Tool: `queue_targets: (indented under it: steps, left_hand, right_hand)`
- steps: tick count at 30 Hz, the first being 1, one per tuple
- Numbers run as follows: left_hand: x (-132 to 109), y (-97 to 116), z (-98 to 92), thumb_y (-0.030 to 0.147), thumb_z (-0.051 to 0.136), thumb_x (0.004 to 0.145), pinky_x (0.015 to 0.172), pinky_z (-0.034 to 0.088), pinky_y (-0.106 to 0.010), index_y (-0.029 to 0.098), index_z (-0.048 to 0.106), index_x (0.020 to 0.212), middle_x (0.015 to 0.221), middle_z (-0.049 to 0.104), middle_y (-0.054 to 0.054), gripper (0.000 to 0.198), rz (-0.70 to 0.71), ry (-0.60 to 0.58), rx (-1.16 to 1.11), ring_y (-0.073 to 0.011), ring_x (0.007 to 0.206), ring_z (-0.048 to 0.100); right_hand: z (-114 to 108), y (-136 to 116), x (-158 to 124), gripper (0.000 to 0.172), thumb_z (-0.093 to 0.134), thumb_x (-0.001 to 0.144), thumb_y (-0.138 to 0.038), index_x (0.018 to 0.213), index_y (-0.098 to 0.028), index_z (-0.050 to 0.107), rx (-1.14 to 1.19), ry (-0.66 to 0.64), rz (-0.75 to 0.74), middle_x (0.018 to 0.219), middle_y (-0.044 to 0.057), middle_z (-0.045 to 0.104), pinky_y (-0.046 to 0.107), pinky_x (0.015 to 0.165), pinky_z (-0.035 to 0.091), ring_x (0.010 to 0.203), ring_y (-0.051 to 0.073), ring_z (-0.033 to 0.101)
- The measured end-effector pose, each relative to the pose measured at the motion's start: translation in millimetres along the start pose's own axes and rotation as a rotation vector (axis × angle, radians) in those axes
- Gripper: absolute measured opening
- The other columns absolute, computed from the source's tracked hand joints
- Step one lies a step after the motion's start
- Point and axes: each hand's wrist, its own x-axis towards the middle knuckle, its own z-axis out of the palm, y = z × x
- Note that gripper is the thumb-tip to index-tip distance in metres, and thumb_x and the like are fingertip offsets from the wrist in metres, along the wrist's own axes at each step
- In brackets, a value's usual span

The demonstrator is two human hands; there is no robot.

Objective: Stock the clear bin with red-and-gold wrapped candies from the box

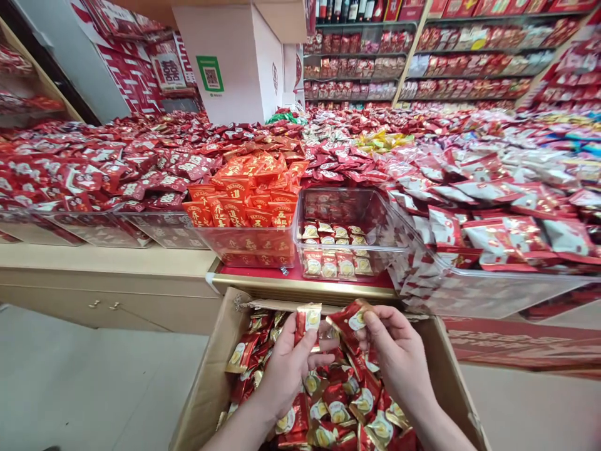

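Observation:
My left hand [292,360] holds a small red and gold candy packet [308,318] upright between thumb and fingers. In my right hand [393,341] a similar candy packet [348,317] is pinched at its right end and tilted, close beside the first. Both hands are above an open cardboard box [206,369], filled with loose packets [338,407] of the same kind. Beyond the box stands a clear plastic bin [345,207], where the same kind of packets lie in neat rows at the bottom and front.
Left of that bin, another bin holds orange-red packets [256,197] stacked high. A bin of white and red packets [498,232] juts out at the right. A gold-edged counter ledge [305,287] runs behind the box. A white pillar [220,69] rises at the back.

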Motion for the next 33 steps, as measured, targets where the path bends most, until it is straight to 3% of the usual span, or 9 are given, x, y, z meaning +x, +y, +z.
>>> queue_targets:
  steps: [2,5,7,9,15,21,25,28,33]
  left_hand:
    - [-1,3,0.6,0.028,0.052,0.082,0.071,0.050,-0.028,0.023,0.044,0.109,0.104,0.063,-0.006,0.029,-0.035,-0.019,-0.072,-0.0178,0.085,0.064]
    - [-1,5,3.7,0.031,0.050,0.083,0.079,0.048,-0.033,0.023,0.044,0.110,0.105,0.063,-0.006,0.029,0.029,-0.080,-0.130,-0.0185,0.091,0.062]
    - [1,4,4.9,0.024,0.059,0.077,0.084,0.046,-0.033,0.023,0.045,0.108,0.102,0.064,-0.003,0.034,0.109,-0.052,-0.080,-0.0174,0.093,0.061]
    - [4,1,3.9,0.016,0.064,0.071,0.087,0.045,-0.033,0.022,0.046,0.105,0.097,0.066,-0.001,0.039,0.174,0.029,-0.004,-0.0163,0.091,0.061]
    - [8,-6,-4.0,0.017,0.067,0.068,0.085,0.045,-0.030,0.021,0.049,0.099,0.094,0.067,0.000,0.036,0.251,0.097,0.173,-0.0155,0.086,0.062]
    - [2,-6,-1.3,0.020,0.066,0.069,0.088,0.045,-0.033,0.020,0.050,0.103,0.099,0.067,-0.003,0.037,0.230,0.064,0.269,-0.0182,0.092,0.061]
    - [1,-7,-1.4,0.028,0.068,0.067,0.083,0.047,-0.032,0.020,0.055,0.099,0.096,0.068,-0.004,0.035,0.192,0.047,0.226,-0.0196,0.087,0.062]
    - [2,-8,-7.3,0.041,0.066,0.067,0.081,0.046,-0.036,0.019,0.060,0.091,0.089,0.070,-0.006,0.033,0.136,0.117,0.105,-0.0222,0.085,0.063]
    - [2,-7,-13.6,0.045,0.071,0.058,0.077,0.046,-0.034,0.018,0.064,0.084,0.080,0.070,-0.005,0.038,0.096,0.256,0.125,-0.0232,0.081,0.063]
  right_hand:
    - [-5,3,-3,0.005,0.054,0.080,-0.024,0.084,-0.022,0.054,-0.106,-0.017,-0.233,0.087,0.004,0.061,0.027,0.060,0.051,0.067,0.013,0.060]
    - [-9,8,-9,0.021,0.051,0.077,-0.008,0.089,-0.025,0.056,-0.420,-0.194,-0.597,0.107,0.006,0.055,0.032,0.078,0.049,0.095,0.017,0.056]
    - [-9,10,-13,0.028,0.048,0.076,-0.003,0.092,-0.025,0.056,-0.576,-0.351,-0.670,0.112,0.007,0.052,0.033,0.082,0.047,0.101,0.018,0.053]
    - [-5,11,-16,0.028,0.045,0.077,-0.004,0.093,-0.024,0.056,-0.581,-0.422,-0.607,0.115,0.008,0.050,0.034,0.085,0.046,0.105,0.018,0.050]
    - [10,15,-13,0.025,0.058,0.076,-0.027,0.100,-0.022,0.051,-0.156,-0.280,-0.089,0.090,0.005,0.061,0.030,0.074,0.051,0.082,0.015,0.058]
    - [10,17,-9,0.030,0.063,0.072,-0.033,0.097,-0.021,0.052,-0.090,-0.286,0.067,0.084,0.003,0.060,0.026,0.072,0.050,0.079,0.014,0.058]
    - [10,22,-9,0.021,0.054,0.079,-0.034,0.096,-0.023,0.057,-0.133,-0.379,0.021,0.082,0.003,0.062,0.026,0.071,0.049,0.078,0.015,0.059]
    - [8,6,-9,0.013,0.055,0.078,-0.032,0.085,-0.024,0.063,-0.305,-0.376,-0.201,0.079,0.004,0.063,0.024,0.064,0.049,0.074,0.016,0.059]
    - [7,-92,10,0.016,0.056,0.076,-0.031,0.090,-0.029,0.063,-0.510,-0.216,-0.508,0.083,0.004,0.065,0.027,0.061,0.049,0.074,0.019,0.061]
